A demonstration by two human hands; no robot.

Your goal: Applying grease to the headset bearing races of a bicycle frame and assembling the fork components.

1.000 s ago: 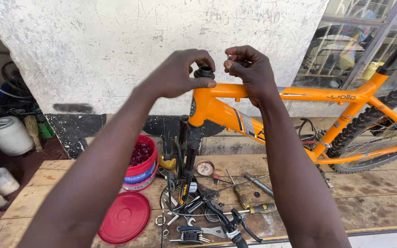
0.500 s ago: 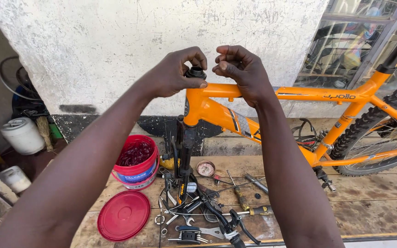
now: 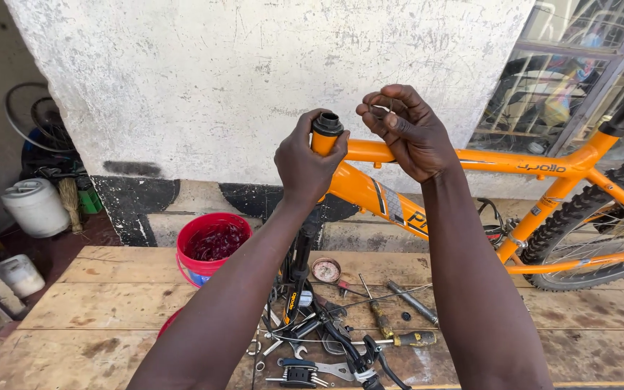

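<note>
- Head tube (image 3: 326, 137) of orange bike frame (image 3: 399, 195) stood upright at frame centre; rigid metal, heavy, probably greasy at the black top cup.
- Left hand (image 3: 305, 162) was clenched round it just below the cup, likely the best hold.
- Right hand (image 3: 406, 130), at 3 o'clock, pinched something small; couldn't tell what.
- Red bucket (image 3: 211, 245) at 7 o'clock, tools (image 3: 341, 339) at 6 on wooden bench (image 3: 110, 310).

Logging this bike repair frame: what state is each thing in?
Left hand: wrapped around the head tube.
Right hand: raised, pinching a thin ring, off the frame.
Head tube: open on top.
Red bucket: uncovered.
Screwdriver: lying flat on wooden platform.
</note>
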